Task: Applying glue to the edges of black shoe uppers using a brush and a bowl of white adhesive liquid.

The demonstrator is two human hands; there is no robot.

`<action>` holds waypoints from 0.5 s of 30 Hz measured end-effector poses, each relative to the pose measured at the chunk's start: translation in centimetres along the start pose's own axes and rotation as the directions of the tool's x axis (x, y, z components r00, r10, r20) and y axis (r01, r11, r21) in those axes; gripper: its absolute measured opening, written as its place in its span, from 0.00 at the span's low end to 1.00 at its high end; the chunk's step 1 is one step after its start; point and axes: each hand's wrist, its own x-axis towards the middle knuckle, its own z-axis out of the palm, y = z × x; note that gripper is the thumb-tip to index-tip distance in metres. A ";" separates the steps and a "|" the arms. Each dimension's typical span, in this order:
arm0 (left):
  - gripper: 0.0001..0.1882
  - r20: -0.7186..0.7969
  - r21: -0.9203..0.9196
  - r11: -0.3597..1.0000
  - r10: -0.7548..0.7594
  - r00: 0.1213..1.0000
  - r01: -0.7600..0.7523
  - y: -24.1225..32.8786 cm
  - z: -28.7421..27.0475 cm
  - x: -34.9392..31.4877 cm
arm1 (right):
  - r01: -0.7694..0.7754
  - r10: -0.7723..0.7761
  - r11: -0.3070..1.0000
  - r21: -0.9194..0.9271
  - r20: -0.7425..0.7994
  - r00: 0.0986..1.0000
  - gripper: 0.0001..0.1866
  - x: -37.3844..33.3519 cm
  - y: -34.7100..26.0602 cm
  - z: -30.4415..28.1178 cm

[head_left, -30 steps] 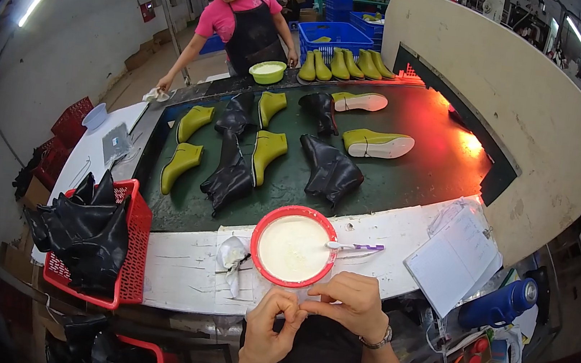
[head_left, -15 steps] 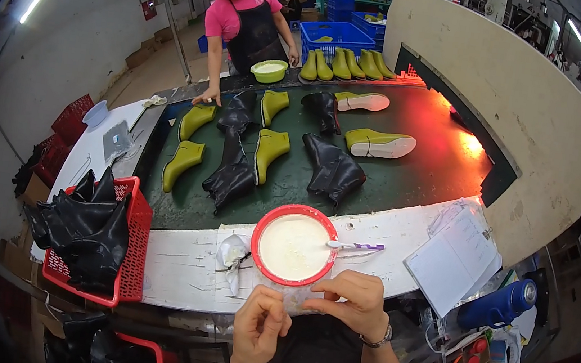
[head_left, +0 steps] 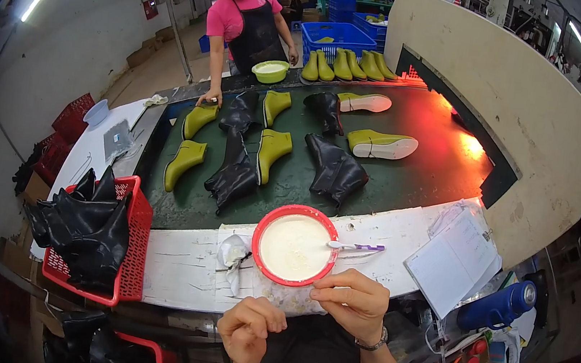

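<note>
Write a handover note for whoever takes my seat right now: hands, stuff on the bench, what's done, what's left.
Left hand: loosely closed, holding nothing visible, just off the bench edge.
Right hand: fingertips pinched at the near rim of the red bowl; what they pinch is unclear.
The bowl is full of white paste; a brush rests across its rim.
Red basket at left holds black boots.
Boots on the green belt: whether pasted, cannot tell.
Left: the basket's boots.
</note>
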 end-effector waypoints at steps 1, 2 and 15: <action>0.09 -0.025 -0.010 0.999 0.038 0.999 -0.038 0.0 0.0 0.0 | 0.001 -0.001 1.000 0.002 0.000 1.000 0.14 0.0 0.0 0.1; 0.09 -0.025 -0.008 0.999 0.039 0.999 -0.039 0.0 0.0 0.1 | 0.005 -0.005 1.000 0.008 -0.004 1.000 0.14 -0.1 0.0 0.1; 0.15 -0.138 0.052 0.993 0.108 0.985 -0.101 -0.6 1.2 0.0 | -0.166 0.147 0.966 0.199 0.105 0.984 0.11 -0.5 -0.6 0.9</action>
